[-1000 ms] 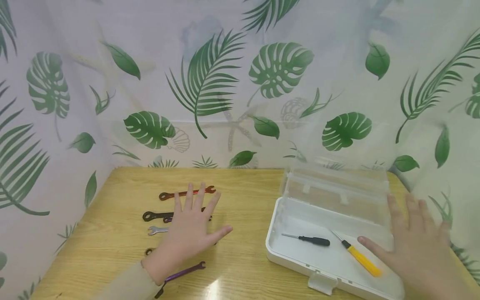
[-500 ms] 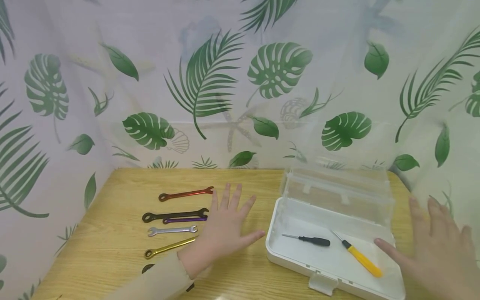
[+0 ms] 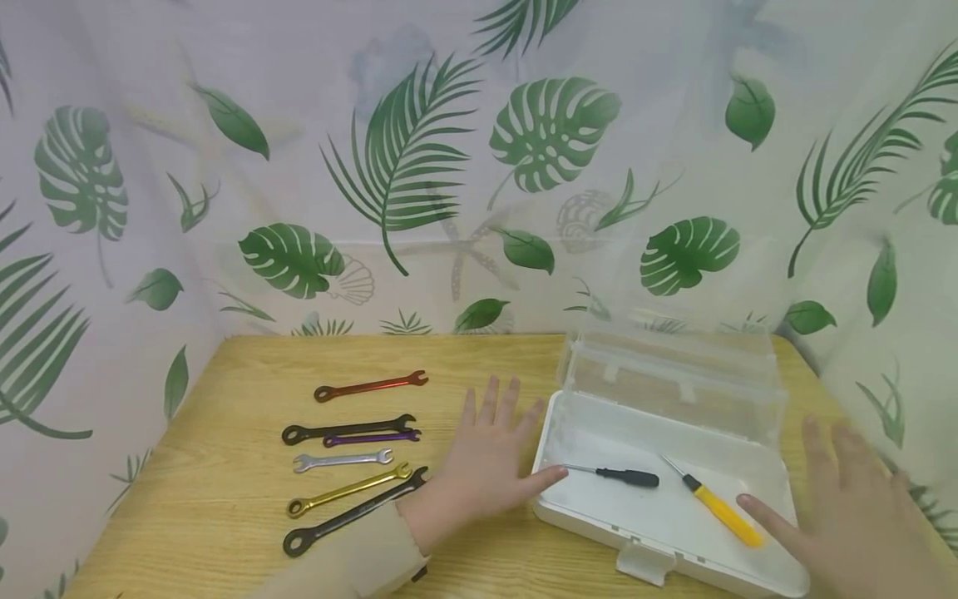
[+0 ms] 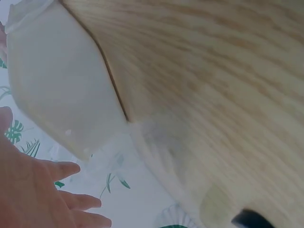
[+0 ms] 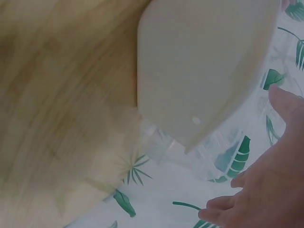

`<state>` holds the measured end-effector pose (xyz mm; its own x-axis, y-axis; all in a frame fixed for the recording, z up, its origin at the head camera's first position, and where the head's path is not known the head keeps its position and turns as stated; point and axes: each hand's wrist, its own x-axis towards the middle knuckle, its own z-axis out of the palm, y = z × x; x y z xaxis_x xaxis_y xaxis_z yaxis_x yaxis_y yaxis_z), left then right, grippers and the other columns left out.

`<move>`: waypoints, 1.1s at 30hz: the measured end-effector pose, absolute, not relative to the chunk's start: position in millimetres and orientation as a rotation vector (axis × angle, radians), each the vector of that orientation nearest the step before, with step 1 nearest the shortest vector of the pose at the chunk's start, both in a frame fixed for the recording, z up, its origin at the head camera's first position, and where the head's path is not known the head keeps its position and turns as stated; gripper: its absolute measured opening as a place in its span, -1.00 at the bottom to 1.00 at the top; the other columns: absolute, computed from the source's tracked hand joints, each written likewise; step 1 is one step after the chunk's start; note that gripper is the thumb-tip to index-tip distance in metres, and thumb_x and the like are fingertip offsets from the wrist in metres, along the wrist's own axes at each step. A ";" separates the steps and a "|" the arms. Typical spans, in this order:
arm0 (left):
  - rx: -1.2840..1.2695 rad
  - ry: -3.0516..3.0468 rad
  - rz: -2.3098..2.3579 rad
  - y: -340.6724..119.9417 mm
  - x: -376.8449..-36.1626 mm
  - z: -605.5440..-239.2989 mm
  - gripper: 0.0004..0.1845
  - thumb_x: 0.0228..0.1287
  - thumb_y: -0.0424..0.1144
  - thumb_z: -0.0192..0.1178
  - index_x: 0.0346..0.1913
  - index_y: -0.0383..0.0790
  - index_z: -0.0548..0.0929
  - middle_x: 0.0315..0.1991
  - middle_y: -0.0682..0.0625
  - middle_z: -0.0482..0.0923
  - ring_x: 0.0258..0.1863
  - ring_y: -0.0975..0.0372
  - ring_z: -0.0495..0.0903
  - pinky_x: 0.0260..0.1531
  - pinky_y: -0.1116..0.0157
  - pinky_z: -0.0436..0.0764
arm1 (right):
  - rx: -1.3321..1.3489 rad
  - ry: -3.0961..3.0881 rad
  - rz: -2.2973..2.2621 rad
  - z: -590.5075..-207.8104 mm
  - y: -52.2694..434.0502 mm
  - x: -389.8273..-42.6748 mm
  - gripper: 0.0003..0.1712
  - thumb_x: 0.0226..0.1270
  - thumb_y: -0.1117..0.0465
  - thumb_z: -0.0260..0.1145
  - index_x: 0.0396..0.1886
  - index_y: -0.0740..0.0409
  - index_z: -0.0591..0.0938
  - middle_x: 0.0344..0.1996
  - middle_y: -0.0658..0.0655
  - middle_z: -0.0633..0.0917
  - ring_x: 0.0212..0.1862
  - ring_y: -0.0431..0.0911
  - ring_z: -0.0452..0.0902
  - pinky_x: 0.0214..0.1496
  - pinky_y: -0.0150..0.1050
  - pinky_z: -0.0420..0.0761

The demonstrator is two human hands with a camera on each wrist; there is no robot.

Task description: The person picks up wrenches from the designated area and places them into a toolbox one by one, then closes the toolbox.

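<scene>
My left hand (image 3: 486,466), fingers spread, hovers at the left side of a white toolbox (image 3: 584,520), its thumb overlapping the near left rim in the head view. Beyond the box's right side is my right hand (image 3: 861,507), also spread and holding nothing. The box's clear lid (image 3: 674,374) stands raised at the back. Inside lie a small black screwdriver (image 3: 627,477) and a yellow-handled screwdriver (image 3: 726,514). In the wrist views, the left hand (image 4: 42,194) and right hand (image 5: 261,180) show beside the box's outer walls.
Left of the box, several wrenches lie in a column: a red wrench (image 3: 370,387), a black wrench (image 3: 348,428), a purple wrench (image 3: 370,438), a silver wrench (image 3: 343,461), a gold wrench (image 3: 348,489) and a larger dark wrench (image 3: 352,516). A leaf-print curtain (image 3: 449,166) surrounds the wooden table (image 3: 187,466).
My left hand has moved right, from over the wrenches to the toolbox's left side, uncovering most of them. My right hand has shifted slightly outward. The tools and box have stayed put.
</scene>
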<state>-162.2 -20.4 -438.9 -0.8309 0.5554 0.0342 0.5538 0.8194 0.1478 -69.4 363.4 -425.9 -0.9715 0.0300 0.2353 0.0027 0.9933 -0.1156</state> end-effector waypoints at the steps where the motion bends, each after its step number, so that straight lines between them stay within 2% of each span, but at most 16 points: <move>1: 0.914 2.982 0.229 -18.7 -162.1 -439.8 -0.05 0.47 0.56 -0.18 0.73 0.11 0.10 0.75 -0.24 -0.10 0.73 -0.23 -0.12 0.66 -0.31 0.00 | -0.010 -2.893 0.169 -428.6 362.9 -69.6 0.43 0.24 -0.47 0.41 0.61 0.56 0.08 0.43 0.76 0.26 0.36 0.69 0.18 0.23 0.76 0.14; 6: 0.929 2.966 0.183 -11.8 -162.3 -444.0 -0.01 0.48 0.57 -0.21 0.74 0.04 0.03 0.74 -0.25 -0.07 0.74 -0.19 -0.11 0.69 -0.23 0.01 | -0.001 -2.988 0.129 -440.4 359.2 -68.9 0.43 0.29 -0.48 0.37 0.56 0.65 0.08 0.38 0.79 0.27 0.30 0.70 0.24 0.20 0.71 0.24; 14: 0.983 2.976 0.094 -4.7 -162.4 -451.1 0.09 0.47 0.58 -0.23 0.74 -0.16 -0.02 0.74 -0.23 -0.03 0.74 -0.12 -0.04 0.70 -0.15 0.07 | -0.059 -3.099 0.264 -447.1 353.3 -65.0 0.43 0.43 -0.45 0.26 0.58 0.70 -0.12 0.48 0.80 0.08 0.40 0.71 0.06 0.36 0.71 0.07; 18: 1.004 2.972 0.068 -3.8 -161.5 -449.7 0.10 0.48 0.57 -0.23 0.73 -0.23 -0.01 0.74 -0.22 -0.02 0.74 -0.07 -0.03 0.71 -0.10 0.09 | -0.074 -3.080 0.296 -449.7 352.3 -63.4 0.43 0.44 -0.43 0.27 0.58 0.71 -0.14 0.49 0.79 0.07 0.45 0.67 0.03 0.39 0.69 0.04; 22: 1.016 2.965 0.054 -3.3 -161.5 -448.0 0.10 0.49 0.56 -0.23 0.73 -0.26 -0.02 0.74 -0.22 -0.02 0.75 -0.03 -0.03 0.72 -0.05 0.08 | -0.091 -3.107 0.272 -453.8 355.7 -63.9 0.43 0.44 -0.45 0.25 0.54 0.77 -0.08 0.47 0.82 0.08 0.44 0.69 0.05 0.37 0.68 0.12; 27: 1.021 2.946 0.047 -3.7 -161.3 -446.9 0.12 0.49 0.56 -0.25 0.73 -0.27 -0.06 0.74 -0.22 -0.05 0.75 -0.02 -0.05 0.72 -0.04 0.08 | -0.054 -3.150 0.193 -462.0 361.5 -64.8 0.34 0.47 -0.45 0.21 0.41 0.86 0.12 0.41 0.84 0.17 0.37 0.70 0.15 0.31 0.65 0.29; 33: 1.037 2.941 0.028 -3.3 -161.6 -448.6 0.15 0.47 0.58 -0.24 0.73 -0.27 -0.09 0.75 -0.21 -0.07 0.75 -0.02 -0.06 0.72 -0.04 0.09 | -0.018 -3.167 0.240 -468.9 364.6 -64.1 0.26 0.54 -0.39 0.17 0.36 0.88 0.16 0.42 0.82 0.16 0.45 0.64 0.08 0.35 0.66 0.24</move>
<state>-161.6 -3.3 -448.6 -0.7786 0.6274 -0.0159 0.6269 0.7787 0.0250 -64.1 364.6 -468.9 -0.9993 0.0086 -0.0352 0.0138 0.9885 -0.1505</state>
